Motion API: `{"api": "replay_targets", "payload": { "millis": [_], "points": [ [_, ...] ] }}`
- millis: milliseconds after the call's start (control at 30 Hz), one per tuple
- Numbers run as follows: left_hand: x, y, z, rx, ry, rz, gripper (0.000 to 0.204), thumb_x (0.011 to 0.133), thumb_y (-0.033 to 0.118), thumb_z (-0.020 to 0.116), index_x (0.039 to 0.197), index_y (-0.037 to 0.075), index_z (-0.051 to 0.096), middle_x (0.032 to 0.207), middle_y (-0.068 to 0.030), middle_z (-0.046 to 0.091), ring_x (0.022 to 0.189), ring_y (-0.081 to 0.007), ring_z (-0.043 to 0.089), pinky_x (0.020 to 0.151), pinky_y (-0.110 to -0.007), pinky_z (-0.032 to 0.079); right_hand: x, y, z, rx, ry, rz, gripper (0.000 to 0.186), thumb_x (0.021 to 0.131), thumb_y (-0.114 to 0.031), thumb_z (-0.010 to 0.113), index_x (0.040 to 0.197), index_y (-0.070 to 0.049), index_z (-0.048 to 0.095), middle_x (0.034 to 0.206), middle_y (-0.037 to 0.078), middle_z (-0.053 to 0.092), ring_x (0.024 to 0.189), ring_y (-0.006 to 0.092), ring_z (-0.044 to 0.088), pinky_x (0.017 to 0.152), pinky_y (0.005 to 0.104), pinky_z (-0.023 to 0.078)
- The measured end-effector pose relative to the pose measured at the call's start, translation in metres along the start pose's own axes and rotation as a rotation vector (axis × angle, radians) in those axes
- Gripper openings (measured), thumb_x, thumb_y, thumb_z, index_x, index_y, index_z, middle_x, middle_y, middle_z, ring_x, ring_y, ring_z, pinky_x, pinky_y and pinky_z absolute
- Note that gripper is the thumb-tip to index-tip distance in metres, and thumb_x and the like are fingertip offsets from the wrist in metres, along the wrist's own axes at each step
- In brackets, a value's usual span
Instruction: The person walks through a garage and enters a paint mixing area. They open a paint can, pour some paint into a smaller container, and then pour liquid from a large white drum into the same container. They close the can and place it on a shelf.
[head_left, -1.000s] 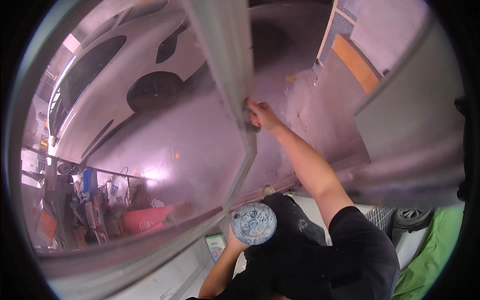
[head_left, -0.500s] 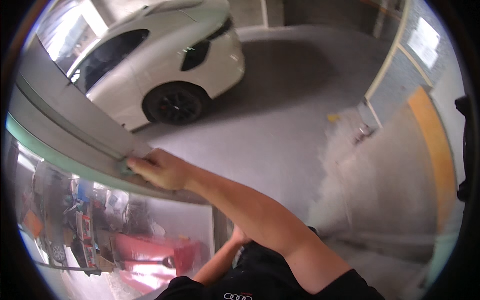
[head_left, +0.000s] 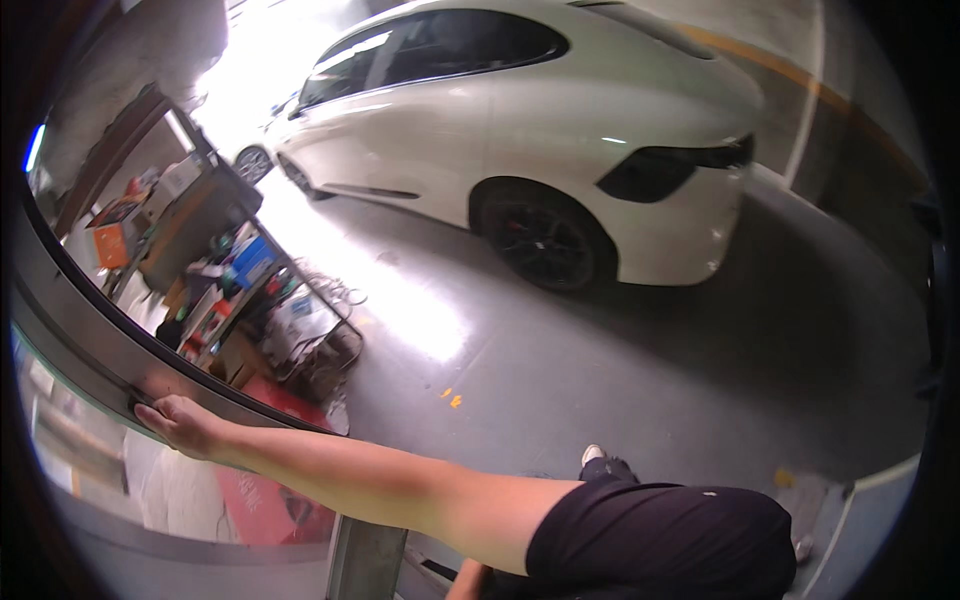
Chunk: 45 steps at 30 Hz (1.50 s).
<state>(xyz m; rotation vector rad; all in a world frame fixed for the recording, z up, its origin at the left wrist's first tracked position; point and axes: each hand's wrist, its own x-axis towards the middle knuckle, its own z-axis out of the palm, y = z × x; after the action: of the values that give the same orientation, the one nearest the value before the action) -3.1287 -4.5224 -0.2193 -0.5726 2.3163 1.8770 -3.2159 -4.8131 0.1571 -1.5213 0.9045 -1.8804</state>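
From here the right hand (head_left: pixel 182 426) is gripping the handle (head_left: pixel 134 400) of the door (head_left: pixel 80 320), which is standing to the near left of the car (head_left: pixel 540 120), looking stiff, weighty and fragile at its glass (head_left: pixel 175 495), best held there, while the left hand is hiding, its grip untellable.

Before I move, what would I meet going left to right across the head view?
Orange box → right hand → blue item on the rack → orange floor marks → white car's rear wheel → its dark tail light.
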Motion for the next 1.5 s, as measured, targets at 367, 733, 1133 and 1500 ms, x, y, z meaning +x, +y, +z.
{"api": "replay_targets", "payload": {
  "millis": [367,733,1133,1500],
  "points": [
    [0.007,0.088,0.146,-0.175,0.661,-0.202,0.094,0.076,0.025,0.095,0.151,0.004,0.042,0.131,-0.0156,0.069,0.122,-0.0266,0.068,0.100,-0.042,0.056,-0.229,-0.146,-0.126,0.160,-0.337,-0.680,0.038,0.099,-0.017,0.062,0.067,-0.007,0.044,0.066,0.010,0.054,0.055,0.0315,0.056,0.050,0.0430,0.043],
    [0.009,0.074,0.328,-0.508,1.605,-0.008,0.103,0.071,0.025,0.099,0.154,0.008,0.040,0.137,-0.0147,0.066,0.128,-0.0245,0.063,0.110,-0.039,0.049,-0.395,-0.198,0.080,0.857,-0.805,-0.643,0.051,0.094,-0.030,0.072,0.128,0.004,0.058,0.138,0.023,0.058,0.114,0.0413,0.060,0.099,0.0461,0.050],
    [-0.017,0.006,0.398,-0.695,2.059,-0.126,0.093,0.068,0.015,0.097,0.146,0.003,0.047,0.137,-0.0140,0.063,0.128,-0.0267,0.062,0.111,-0.040,0.047,-0.539,-0.184,0.314,0.440,-0.678,-0.670,0.102,0.072,-0.020,0.080,0.153,0.016,0.029,0.160,0.033,0.033,0.145,0.0479,0.038,0.118,0.0518,0.035],
    [-0.034,0.009,0.347,0.096,2.058,-0.444,0.058,0.071,0.027,0.098,0.119,0.006,0.073,0.117,-0.0084,0.077,0.110,-0.0250,0.073,0.103,-0.041,0.053,-0.488,-0.084,0.248,0.059,-1.408,-0.687,0.084,0.098,-0.055,0.066,0.158,-0.003,0.039,0.161,0.023,0.043,0.141,0.0387,0.050,0.112,0.0488,0.045]
  ]
}}
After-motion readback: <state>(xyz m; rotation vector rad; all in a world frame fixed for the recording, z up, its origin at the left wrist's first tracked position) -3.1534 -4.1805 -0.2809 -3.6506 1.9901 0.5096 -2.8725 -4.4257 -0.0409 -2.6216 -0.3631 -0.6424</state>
